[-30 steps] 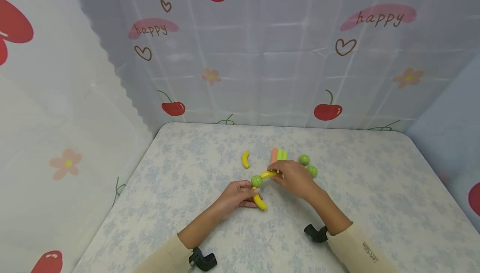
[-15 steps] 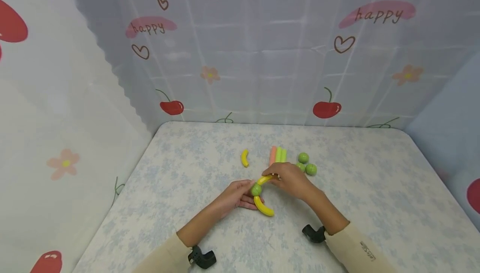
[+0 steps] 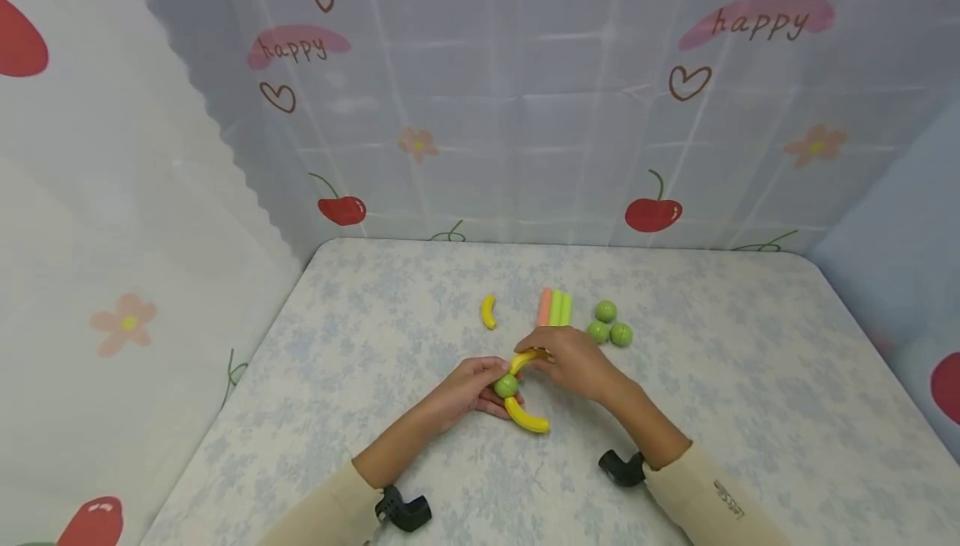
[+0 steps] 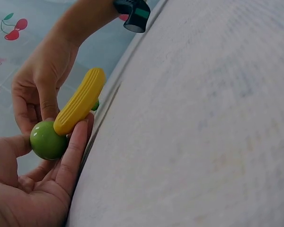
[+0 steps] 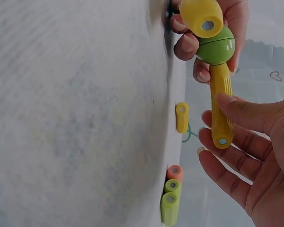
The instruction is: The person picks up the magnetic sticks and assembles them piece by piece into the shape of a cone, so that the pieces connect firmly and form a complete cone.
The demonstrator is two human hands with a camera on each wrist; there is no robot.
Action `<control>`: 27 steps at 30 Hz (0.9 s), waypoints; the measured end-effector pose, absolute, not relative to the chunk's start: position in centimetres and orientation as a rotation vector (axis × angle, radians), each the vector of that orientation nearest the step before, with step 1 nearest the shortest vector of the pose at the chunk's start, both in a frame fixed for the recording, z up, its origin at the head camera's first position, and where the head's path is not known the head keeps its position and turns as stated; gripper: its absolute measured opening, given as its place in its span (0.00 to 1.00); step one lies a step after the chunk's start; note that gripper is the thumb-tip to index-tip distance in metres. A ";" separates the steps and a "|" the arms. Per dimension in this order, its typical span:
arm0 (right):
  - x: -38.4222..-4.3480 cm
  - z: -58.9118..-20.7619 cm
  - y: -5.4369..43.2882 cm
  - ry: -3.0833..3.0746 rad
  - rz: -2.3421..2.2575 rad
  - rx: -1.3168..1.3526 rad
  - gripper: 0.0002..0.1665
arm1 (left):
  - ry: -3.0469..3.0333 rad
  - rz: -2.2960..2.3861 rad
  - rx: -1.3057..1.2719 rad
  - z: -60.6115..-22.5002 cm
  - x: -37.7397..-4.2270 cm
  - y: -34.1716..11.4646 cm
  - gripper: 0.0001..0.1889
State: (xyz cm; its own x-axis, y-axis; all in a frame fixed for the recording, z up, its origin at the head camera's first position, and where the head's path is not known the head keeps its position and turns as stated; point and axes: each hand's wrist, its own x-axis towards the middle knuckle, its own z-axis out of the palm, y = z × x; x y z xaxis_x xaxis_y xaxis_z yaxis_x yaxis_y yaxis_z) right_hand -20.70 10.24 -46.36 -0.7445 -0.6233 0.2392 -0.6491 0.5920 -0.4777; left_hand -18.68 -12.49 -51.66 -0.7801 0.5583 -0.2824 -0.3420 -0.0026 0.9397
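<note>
My left hand point(image 3: 467, 394) holds a glossy green ball point(image 3: 506, 386) between thumb and fingers. Two curved yellow magnetic rods meet that ball. The nearer curved yellow rod point(image 3: 527, 418) juts toward the front right, and its free end shows a round metal tip in the right wrist view. Pinched between thumb and fingers of my right hand point(image 3: 576, 360) is the farther curved yellow rod point(image 5: 221, 113), its one end against the ball. In the left wrist view the ball point(image 4: 48, 141) sits at my left fingertips, with the nearer rod point(image 4: 80, 101) slanting up from it.
Behind my hands a third curved yellow rod point(image 3: 488, 313) lies on the patterned table point(image 3: 360, 338). One pink straight rod point(image 3: 545, 307) and two light green straight rods point(image 3: 561, 309) lie side by side. Three green balls point(image 3: 606, 311) rest to their right.
My hands have drawn the joined rods and ball slightly left and toward me. The nearer rod has swung outward, and left fingers shifted onto the ball. A third loose green ball has come into view.
</note>
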 end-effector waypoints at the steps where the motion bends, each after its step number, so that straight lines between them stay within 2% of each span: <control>1: -20.6 -46.2 10.3 -2.766 0.867 1.096 0.16 | 1.657 1.849 0.222 -51.6 -18.7 -12.5 0.23; 6: -20.3 -45.5 11.2 -2.799 0.941 0.975 0.18 | 1.656 1.863 0.197 -51.6 -18.6 -12.3 0.21; 13: -20.6 -44.5 15.0 -2.777 0.982 0.750 0.20 | 1.654 1.874 0.181 -51.6 -18.6 -12.3 0.21; 27: -22.4 -45.6 22.1 -2.848 0.868 0.461 0.22 | 1.639 1.883 0.169 -51.4 -18.5 -12.3 0.21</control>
State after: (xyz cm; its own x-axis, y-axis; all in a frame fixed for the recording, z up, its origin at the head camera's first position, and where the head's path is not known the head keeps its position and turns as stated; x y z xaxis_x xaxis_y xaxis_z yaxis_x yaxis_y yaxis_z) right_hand -22.36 22.06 -45.57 -0.9452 -0.2508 0.2091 -0.3248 0.7880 -0.5230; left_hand -18.50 -12.26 -51.42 -0.7941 0.5290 -0.2992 -0.3693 -0.0290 0.9289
